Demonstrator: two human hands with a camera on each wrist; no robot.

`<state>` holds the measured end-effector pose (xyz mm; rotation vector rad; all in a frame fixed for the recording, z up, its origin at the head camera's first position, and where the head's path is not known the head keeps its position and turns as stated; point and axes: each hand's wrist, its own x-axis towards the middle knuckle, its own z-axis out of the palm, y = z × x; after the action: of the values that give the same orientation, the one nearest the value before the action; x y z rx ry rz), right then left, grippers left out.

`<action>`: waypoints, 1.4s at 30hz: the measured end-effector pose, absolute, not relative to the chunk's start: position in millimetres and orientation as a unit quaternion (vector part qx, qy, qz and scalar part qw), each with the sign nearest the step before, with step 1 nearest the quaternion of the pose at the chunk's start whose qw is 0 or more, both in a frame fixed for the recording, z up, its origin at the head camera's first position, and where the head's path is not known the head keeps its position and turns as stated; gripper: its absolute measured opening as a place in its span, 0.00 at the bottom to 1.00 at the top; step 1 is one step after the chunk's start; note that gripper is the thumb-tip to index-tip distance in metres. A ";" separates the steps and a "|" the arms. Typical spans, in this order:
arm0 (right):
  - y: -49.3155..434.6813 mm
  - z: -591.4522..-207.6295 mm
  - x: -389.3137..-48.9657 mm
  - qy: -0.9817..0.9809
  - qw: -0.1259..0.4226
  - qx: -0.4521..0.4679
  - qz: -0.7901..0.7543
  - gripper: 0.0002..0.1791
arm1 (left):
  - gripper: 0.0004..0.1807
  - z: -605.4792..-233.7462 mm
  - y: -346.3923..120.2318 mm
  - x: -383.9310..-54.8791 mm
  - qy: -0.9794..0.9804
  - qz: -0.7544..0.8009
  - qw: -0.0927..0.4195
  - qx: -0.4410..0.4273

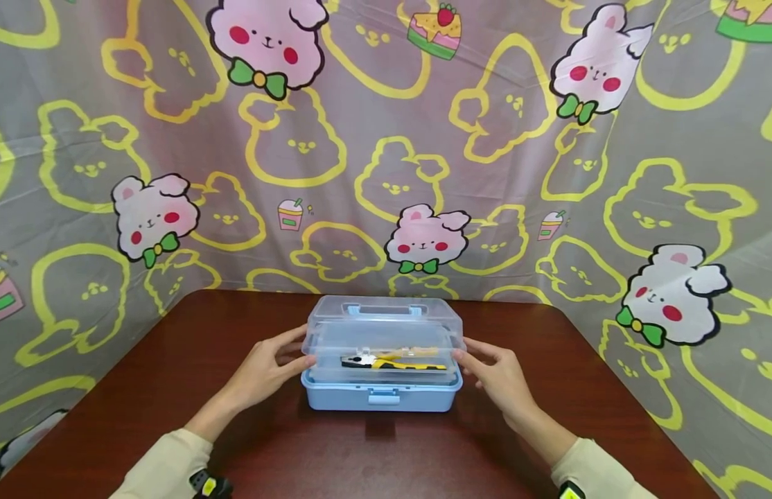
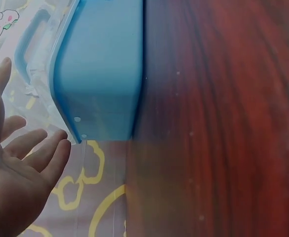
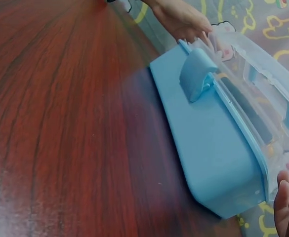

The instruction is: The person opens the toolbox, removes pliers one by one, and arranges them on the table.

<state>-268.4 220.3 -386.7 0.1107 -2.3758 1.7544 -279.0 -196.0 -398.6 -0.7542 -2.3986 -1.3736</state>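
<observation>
A blue toolbox (image 1: pixel 336 399) with a see-through lid (image 1: pixel 326 326) stands in the middle of the table. The lid is tilted up, leaving a gap above the blue rim, and a clear tray shows beneath it. Pliers (image 1: pixel 417 365) with yellow-and-black handles lie in the tray. Behind them a yellowish item is blurred by the plastic. My left hand (image 1: pixel 261 371) holds the lid's left end, thumb toward the front. The right hand (image 1: pixel 501 378) grips the opposite end likewise. Part of the fingers is hidden behind the lid in the head view.
The dark red-brown table (image 1: pixel 386 457) extends around the box. A patterned cloth (image 1: pixel 361 201) with rabbit drawings hangs behind the table and along both sides. On the box front is a blue latch (image 3: pixel 197 74), hanging outward; a blue carrying handle (image 2: pixel 21 47) sits on the lid.
</observation>
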 end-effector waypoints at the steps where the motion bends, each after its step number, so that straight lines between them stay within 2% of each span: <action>1: 219.9 -385.9 -268.9 -0.802 0.095 0.036 0.588 0.29 | 0.35 -398.3 -196.2 -279.3 -0.831 -0.471 0.142 -0.258; 16: 214.1 -374.8 -276.8 -0.808 0.118 0.018 0.577 0.32 | 0.31 -389.2 -191.0 -283.8 -0.848 -0.448 0.190 -0.209; 26: 215.8 -380.8 -284.2 -0.786 0.133 0.055 0.601 0.27 | 0.28 -386.7 -188.0 -285.3 -0.842 -0.455 0.208 -0.203; 35: 219.5 -382.5 -294.8 -0.766 0.139 0.123 0.615 0.27 | 0.28 -387.2 -184.5 -287.5 -0.838 -0.465 0.207 -0.199; 42: 220.1 -379.9 -302.6 -0.786 0.152 0.128 0.586 0.25 | 0.27 -385.6 -186.1 -293.5 -0.826 -0.476 0.214 -0.214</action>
<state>-302.6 220.1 -379.9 0.3679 -2.2546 1.6801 -293.5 -186.1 -385.6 -0.5930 -2.2916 -1.3193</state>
